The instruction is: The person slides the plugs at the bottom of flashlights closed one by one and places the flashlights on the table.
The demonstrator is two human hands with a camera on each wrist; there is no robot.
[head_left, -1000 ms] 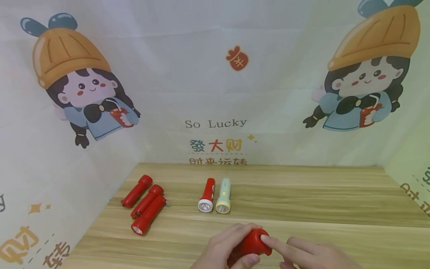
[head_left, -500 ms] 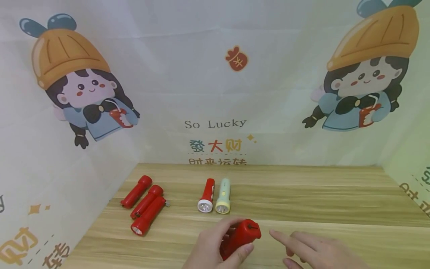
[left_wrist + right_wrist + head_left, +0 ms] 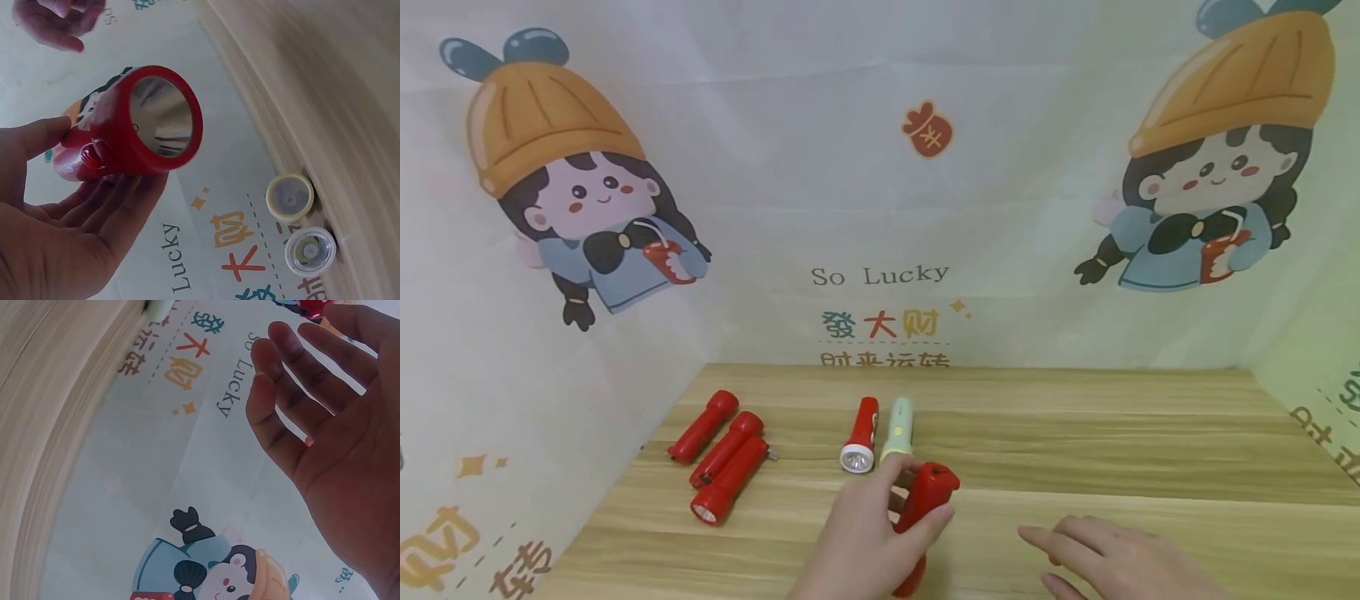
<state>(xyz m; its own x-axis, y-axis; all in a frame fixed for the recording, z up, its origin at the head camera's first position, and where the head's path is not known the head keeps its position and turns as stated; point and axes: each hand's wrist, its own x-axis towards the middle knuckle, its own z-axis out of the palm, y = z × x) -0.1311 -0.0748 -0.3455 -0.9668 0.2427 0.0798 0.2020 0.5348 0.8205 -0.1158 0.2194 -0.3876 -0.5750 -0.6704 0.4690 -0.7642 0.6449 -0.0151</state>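
Observation:
My left hand (image 3: 867, 533) grips a red flashlight (image 3: 927, 493) above the table's near middle, its tail end tilted up and away. In the left wrist view the same flashlight (image 3: 106, 144) shows its wide lens end and a ribbed red switch on its side, with the thumb on one side and fingers on the other. Apart from it to the right, my right hand (image 3: 1108, 554) hovers with nothing in it. Its fingers (image 3: 319, 381) are loosely bent in the right wrist view. Just beyond the left hand lies a pale green flashlight (image 3: 901, 423), its yellow-rimmed head partly hidden by the fingers.
A red flashlight with a white rim (image 3: 859, 446) lies beside the green one. Three red flashlights lie close together at the left: one at the back (image 3: 703, 427), one in the middle (image 3: 730, 448), one in front (image 3: 732, 482). Printed cloth (image 3: 1037, 317) hangs behind the wooden table (image 3: 1075, 433).
The right index finger has come off the flashlight's tail end, and that hand has drawn slightly right. My left hand has carried the flashlight forward and left, turning it more upright.

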